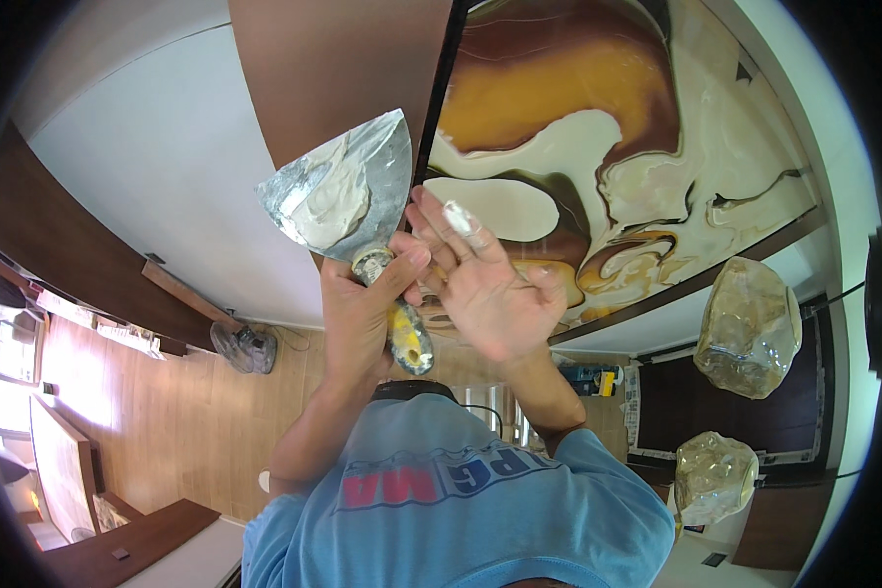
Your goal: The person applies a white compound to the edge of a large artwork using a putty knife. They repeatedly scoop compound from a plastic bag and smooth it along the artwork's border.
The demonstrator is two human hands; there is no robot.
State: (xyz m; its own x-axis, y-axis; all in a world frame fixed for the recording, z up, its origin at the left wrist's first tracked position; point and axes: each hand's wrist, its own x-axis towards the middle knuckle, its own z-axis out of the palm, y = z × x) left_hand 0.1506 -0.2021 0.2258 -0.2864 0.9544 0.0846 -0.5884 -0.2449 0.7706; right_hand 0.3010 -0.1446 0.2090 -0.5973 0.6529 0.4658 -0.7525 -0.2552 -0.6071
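Note:
My left hand [358,314] is wrapped round a putty knife [387,171], its thumb lying across the base of the blade. The wide metal blade points up and carries a smear of white paste [335,201]. Below the fist, the worn yellow and dark handle sticks out. Beside it on the right is my right hand [508,304], palm showing and fingers stretched out, holding nothing. White paste coats the tip of one of its fingers. Its other fingers come close to the knife's neck; whether they touch it I cannot tell.
A glossy marbled panel [559,88] in brown, amber and cream stands ahead, next to a plain brown panel [338,69]. Two plastic-wrapped lamps [748,328] hang at the right. A fan [245,348] and a blue tool case [590,380] are on the wooden floor [181,421].

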